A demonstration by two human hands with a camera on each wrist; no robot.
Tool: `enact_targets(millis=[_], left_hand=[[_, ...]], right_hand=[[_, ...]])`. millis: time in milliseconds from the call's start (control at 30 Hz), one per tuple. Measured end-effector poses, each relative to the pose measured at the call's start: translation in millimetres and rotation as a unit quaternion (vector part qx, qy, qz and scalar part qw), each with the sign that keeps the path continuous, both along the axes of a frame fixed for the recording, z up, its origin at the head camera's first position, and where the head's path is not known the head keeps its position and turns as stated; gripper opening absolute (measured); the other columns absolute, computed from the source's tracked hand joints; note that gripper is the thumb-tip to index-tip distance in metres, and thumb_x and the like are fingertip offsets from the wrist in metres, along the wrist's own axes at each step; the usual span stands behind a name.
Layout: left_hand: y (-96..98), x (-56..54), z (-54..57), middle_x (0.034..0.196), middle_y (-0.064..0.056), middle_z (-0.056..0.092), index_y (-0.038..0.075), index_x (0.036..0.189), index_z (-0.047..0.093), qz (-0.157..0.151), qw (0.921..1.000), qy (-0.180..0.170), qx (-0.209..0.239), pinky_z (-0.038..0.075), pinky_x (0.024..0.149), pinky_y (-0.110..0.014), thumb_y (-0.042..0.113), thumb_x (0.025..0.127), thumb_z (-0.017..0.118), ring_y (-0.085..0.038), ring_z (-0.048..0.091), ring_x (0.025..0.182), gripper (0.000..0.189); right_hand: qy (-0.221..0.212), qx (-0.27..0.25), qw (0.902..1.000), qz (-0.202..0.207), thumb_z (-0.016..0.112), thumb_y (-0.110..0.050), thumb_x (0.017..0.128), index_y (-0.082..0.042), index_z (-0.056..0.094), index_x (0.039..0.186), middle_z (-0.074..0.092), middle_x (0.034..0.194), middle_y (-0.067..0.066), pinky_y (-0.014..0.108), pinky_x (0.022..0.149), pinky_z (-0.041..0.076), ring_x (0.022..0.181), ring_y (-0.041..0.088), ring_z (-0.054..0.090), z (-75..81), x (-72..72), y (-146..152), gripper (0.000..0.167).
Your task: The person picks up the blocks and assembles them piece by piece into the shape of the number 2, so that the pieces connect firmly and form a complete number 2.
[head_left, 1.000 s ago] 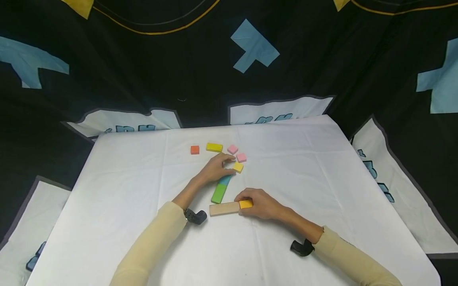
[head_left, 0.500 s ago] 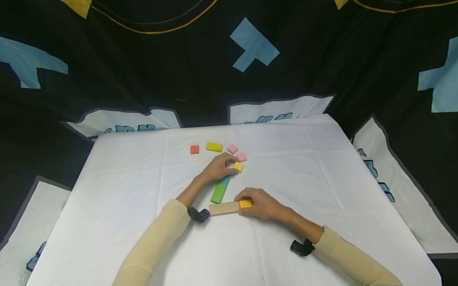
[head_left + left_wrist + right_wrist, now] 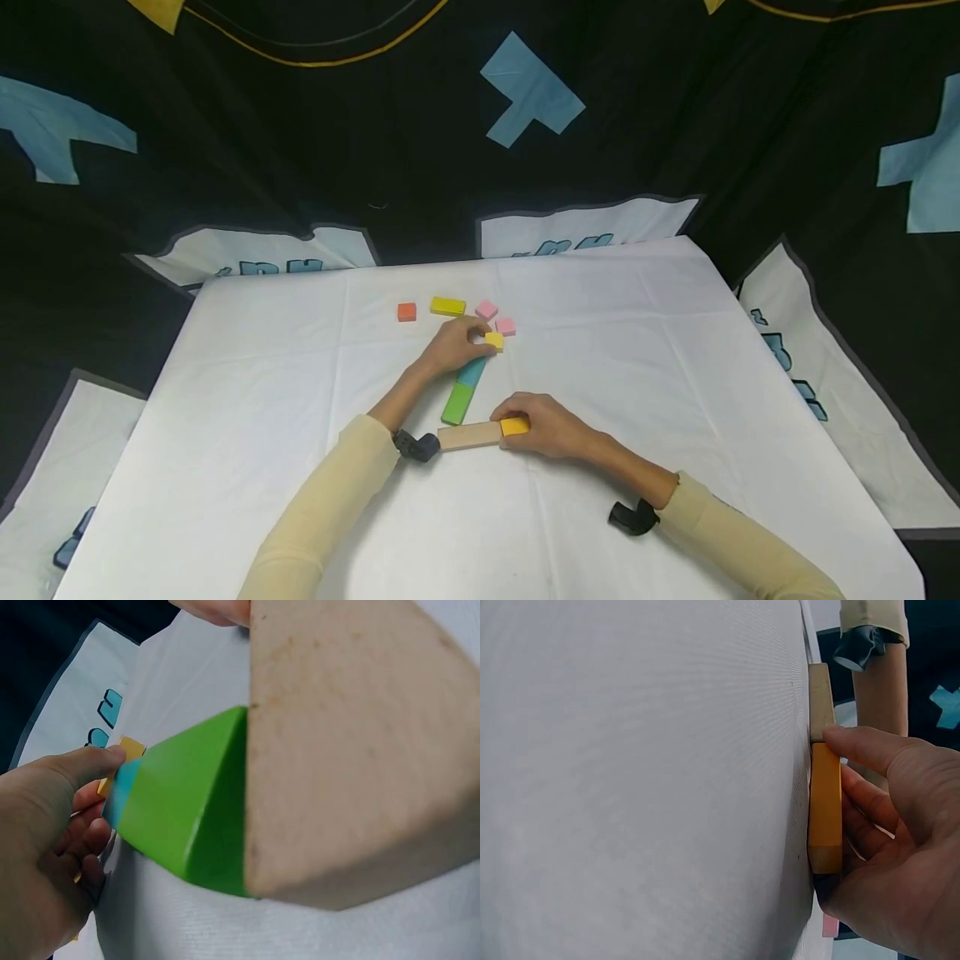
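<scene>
My left hand (image 3: 452, 344) pinches a small yellow block (image 3: 494, 340) between thumb and fingers at the far end of a blue block (image 3: 472, 372). In the left wrist view, the thumb lies on that yellow block (image 3: 131, 748), close against the blue one. A green block (image 3: 457, 404) continues the row towards me, and its near end is close to a plain wooden block (image 3: 468, 436). With thumb and fingers my right hand (image 3: 547, 427) holds an orange-yellow block (image 3: 826, 802) on the table, end to end with the plain wooden block.
Past my left hand lie a yellow block (image 3: 447, 306), an orange-red block (image 3: 407, 312) and two pink blocks, one farther (image 3: 487, 309) and one nearer (image 3: 506, 326). White cloth covers the table (image 3: 637, 350). A dark patterned curtain (image 3: 420, 167) hangs behind it.
My left hand has closed its thumb and fingers on the small yellow block and shifted it slightly left and away from me. The right hand has stayed in place on the orange-yellow block.
</scene>
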State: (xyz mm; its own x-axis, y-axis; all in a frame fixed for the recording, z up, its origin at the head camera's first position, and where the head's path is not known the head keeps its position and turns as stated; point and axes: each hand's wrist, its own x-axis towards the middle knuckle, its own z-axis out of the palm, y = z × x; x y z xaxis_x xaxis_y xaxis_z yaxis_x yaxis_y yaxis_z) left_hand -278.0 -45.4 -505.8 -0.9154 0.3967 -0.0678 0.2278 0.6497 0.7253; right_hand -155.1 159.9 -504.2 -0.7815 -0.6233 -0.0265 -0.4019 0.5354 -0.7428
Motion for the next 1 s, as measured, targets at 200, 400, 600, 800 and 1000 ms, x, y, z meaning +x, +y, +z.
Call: enact_targets(millis=[200,400,600,800,1000], left_hand=[[-3.1,-3.0,-0.7,0.114,-0.009,0.065,0.005,0.124,0.066,0.017,0.9998,-0.002,-0.009,0.046,0.085,-0.035,0.023,0.091,0.075,-0.023,0.053,0.096,0.039],[-5.8,-3.8,-0.6,0.116,-0.011,0.064,0.004,0.126,0.065,0.029,0.9993,-0.013,-0.018,0.048,0.090,-0.037,0.022,0.092,0.073,-0.024,0.054,0.098,0.040],[-10.8,-4.0,0.4,0.112,-0.009,0.064,0.004,0.125,0.066,0.040,0.9988,-0.020,-0.017,0.047,0.090,-0.038,0.021,0.091,0.072,-0.024,0.054,0.098,0.038],[-14.7,-4.9,0.0,0.110,-0.008,0.064,0.005,0.123,0.068,0.042,0.9987,-0.025,-0.011,0.047,0.089,-0.037,0.021,0.091,0.073,-0.023,0.055,0.099,0.036],[-17.8,-6.2,-0.9,0.107,-0.008,0.066,0.005,0.120,0.069,0.038,0.9991,-0.018,-0.006,0.048,0.088,-0.037,0.020,0.090,0.073,-0.023,0.056,0.097,0.034]], right_hand=[[0.004,-0.002,1.0000,0.002,0.079,-0.014,0.086,-0.013,0.071,0.114,0.066,0.105,-0.008,0.029,0.084,0.047,0.091,0.012,0.054,-0.6,0.2,0.1,0.029],[0.003,-0.001,1.0000,0.001,0.079,-0.013,0.086,-0.013,0.071,0.114,0.066,0.105,-0.007,0.029,0.084,0.047,0.091,0.013,0.055,0.2,1.0,-0.3,0.029],[0.006,-0.001,1.0000,0.003,0.079,-0.014,0.086,-0.013,0.071,0.113,0.066,0.104,-0.009,0.029,0.083,0.046,0.091,0.012,0.054,-0.9,0.4,0.1,0.028],[0.004,0.000,1.0000,0.000,0.079,-0.014,0.086,-0.015,0.071,0.113,0.066,0.105,-0.009,0.029,0.083,0.046,0.091,0.012,0.054,-0.8,0.2,-0.2,0.029],[0.000,0.002,1.0000,-0.002,0.079,-0.013,0.086,-0.015,0.071,0.114,0.066,0.105,-0.009,0.030,0.085,0.046,0.092,0.012,0.054,-0.2,0.1,-0.5,0.029]])
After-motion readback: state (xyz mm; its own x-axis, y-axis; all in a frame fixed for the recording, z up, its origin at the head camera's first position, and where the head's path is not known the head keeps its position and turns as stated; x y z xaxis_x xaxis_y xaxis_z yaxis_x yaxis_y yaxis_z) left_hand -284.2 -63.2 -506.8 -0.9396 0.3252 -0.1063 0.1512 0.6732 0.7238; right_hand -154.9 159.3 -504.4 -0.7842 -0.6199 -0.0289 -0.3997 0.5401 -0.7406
